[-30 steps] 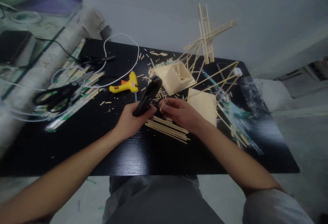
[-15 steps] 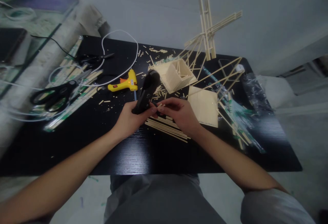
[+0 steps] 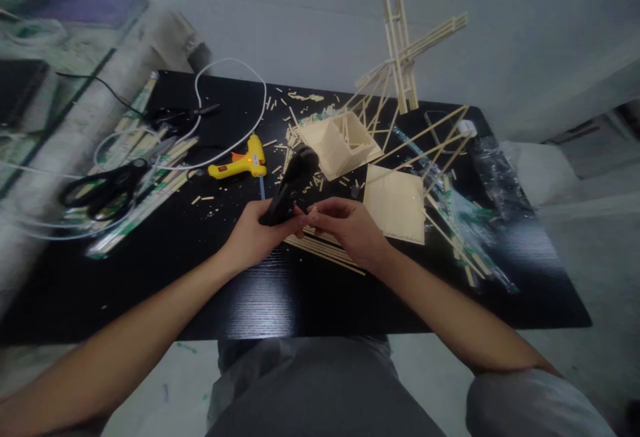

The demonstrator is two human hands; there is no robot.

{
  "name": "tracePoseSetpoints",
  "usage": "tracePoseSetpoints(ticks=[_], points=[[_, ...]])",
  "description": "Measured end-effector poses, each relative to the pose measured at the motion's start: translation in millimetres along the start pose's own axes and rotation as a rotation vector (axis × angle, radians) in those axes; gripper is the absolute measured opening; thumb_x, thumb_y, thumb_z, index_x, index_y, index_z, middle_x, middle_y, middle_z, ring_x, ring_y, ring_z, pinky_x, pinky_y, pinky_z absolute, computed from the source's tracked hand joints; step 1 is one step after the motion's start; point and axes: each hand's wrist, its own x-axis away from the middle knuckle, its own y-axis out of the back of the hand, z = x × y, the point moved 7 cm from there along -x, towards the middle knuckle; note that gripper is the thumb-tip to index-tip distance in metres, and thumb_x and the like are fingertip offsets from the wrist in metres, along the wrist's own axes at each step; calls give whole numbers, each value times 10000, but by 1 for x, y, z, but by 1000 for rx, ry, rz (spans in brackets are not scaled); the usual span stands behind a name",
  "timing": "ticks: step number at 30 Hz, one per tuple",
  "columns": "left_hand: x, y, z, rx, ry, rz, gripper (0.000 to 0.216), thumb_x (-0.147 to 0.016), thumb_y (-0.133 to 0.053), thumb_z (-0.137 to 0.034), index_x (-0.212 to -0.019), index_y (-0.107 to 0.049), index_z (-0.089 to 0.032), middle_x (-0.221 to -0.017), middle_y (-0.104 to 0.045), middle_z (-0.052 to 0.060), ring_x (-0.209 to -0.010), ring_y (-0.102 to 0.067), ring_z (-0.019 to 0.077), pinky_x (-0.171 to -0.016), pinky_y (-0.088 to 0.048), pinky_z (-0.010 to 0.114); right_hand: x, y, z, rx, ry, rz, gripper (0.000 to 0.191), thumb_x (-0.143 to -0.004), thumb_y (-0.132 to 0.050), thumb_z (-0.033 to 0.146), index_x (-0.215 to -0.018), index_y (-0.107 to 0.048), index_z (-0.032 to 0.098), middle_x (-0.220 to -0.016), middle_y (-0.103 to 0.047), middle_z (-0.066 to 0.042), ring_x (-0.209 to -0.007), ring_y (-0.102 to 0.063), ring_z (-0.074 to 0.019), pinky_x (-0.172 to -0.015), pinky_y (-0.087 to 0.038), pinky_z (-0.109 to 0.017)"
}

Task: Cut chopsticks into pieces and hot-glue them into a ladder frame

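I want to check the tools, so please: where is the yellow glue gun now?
In the head view, the yellow glue gun lies on the black table, left of centre, just beyond the left hand and right of the black-handled scissors.

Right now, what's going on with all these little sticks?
The left hand holds a black tool. The right hand is close against the left; whether it pinches anything is unclear. Wooden sticks lie beneath the hands on the table, a yellow glue gun lies beyond the left hand, and a cross-topped wooden model stands farther back.
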Motion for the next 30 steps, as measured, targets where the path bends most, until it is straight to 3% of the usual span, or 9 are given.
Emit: tracePoseSetpoints(ticks=[4, 7, 10, 13, 18, 30], points=[[2, 4, -4, -61, -54, -6, 233, -805, -829, -387, -803, -744, -170, -695, -713, -3, -652, -634, 127, -645, -508, 241, 1, -1, -2, -46, -56, 31, 277, -690, -957, 379, -824, -788, 204, -862, -779, 8, -799, -705, -118, -752, -580, -249], [5, 11, -9, -103, -130, -35, 277, -751, -878, -375, -882, -738, -176, -702, -689, -23, -620, -610, 112, -594, -489, 223, 3, 1, -1, -48, -99, 37, 323, -684, -956, 362, -883, -758, 202, -848, -787, -2, -775, -717, -137, -718, -581, -268], [7, 12, -12, -170, -203, 22, 384, -741, -894, -348, -1054, -737, -191, -689, -676, -50, -570, -585, 97, -567, -472, 214, 6, 2, -1, -33, -124, 35, 473, -668, -967, 312, -1047, -700, 216, -809, -789, 12, -718, -719, -142, -687, -571, -273], [8, 9, -15, -307, -295, 88, 432, -771, -880, -347, -1152, -736, -202, -753, -722, -40, -623, -640, 113, -639, -511, 226, 10, -1, -1, -11, -131, 36, 525, -677, -961, 298, -1096, -658, 206, -807, -786, 18, -732, -736, -149, -714, -569, -276], [11, 4, -19, -423, -421, 124, 271, -829, -838, -341, -1044, -753, -198, -827, -766, -20, -668, -679, 118, -690, -528, 223, 13, -1, 2, 83, -89, 1, 459, -669, -943, 255, -1036, -672, 207, -840, -780, 26, -761, -739, -162, -723, -592, -295], [15, 2, -26, -434, -468, 106, 223, -827, -830, -299, -996, -730, -194, -800, -757, -46, -643, -680, 96, -642, -507, 187, 19, -5, -1, 90, -61, 32, 512, -630, -969, 271, -1040, -669, 210, -856, -775, 21, -802, -753, -178, -781, -615, -331]])
